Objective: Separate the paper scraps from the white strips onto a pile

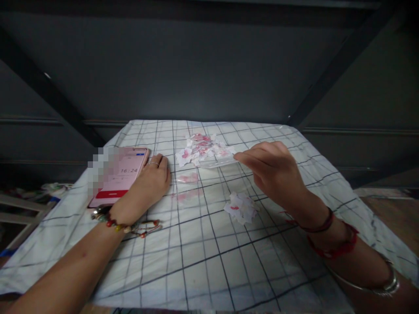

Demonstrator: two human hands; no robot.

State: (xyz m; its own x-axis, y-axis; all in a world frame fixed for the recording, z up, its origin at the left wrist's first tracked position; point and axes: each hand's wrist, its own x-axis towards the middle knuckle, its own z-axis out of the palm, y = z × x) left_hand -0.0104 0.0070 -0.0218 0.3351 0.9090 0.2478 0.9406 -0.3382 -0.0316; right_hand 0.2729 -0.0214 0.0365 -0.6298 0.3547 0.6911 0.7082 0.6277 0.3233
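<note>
My right hand (pixel 276 172) is closed in a pinch on the right end of a clear plastic piece (pixel 218 163), perhaps a small bag. That piece is held just at the front of a heap of thin white pieces with pink and red patches (pixel 201 146). My left hand (pixel 155 176) lies on the cloth at the right edge of a pink phone (pixel 121 174), fingers extended and holding nothing. Two flat clear-and-pink pieces (pixel 187 178) lie between my hands. A smaller cluster of white pieces with a red mark (pixel 241 208) rests below my right hand.
A white tablecloth with dark grid lines (pixel 183 261) covers the table. Behind the table's far edge stands a dark grey panel (pixel 196 69). To the left is a pale slatted rail (pixel 24 209), with cluttered items behind it.
</note>
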